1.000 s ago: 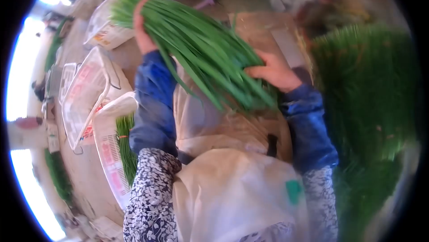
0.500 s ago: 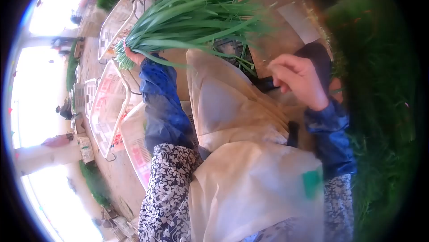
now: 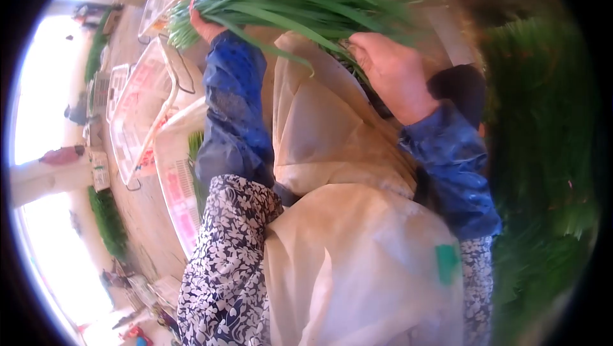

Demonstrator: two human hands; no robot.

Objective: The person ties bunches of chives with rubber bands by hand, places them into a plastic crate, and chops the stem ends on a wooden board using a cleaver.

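Observation:
A big bunch of long green chives [image 3: 281, 4] spreads across the top of the head view, its pale cut ends pointing left. My left hand [image 3: 205, 25] is closed round the bunch close to those ends. Against the lower edge of the leaves is my right hand [image 3: 389, 74], its fingers curled and pressed together. Whatever those fingers pinch, if anything, is hidden. Blue sleeve covers cover both forearms, and a pale apron [image 3: 357, 250] lies over my lap.
White plastic baskets [image 3: 137, 113] stand on the floor to my left, one with greens inside. A long heap of green chives [image 3: 543, 154] lines my right side. More green piles [image 3: 107, 221] lie farther off by the bright windows.
My right hand has moved up and left, from apart to the edge of the leaves. My left hand keeps its hold on the chives. The view has shifted a little.

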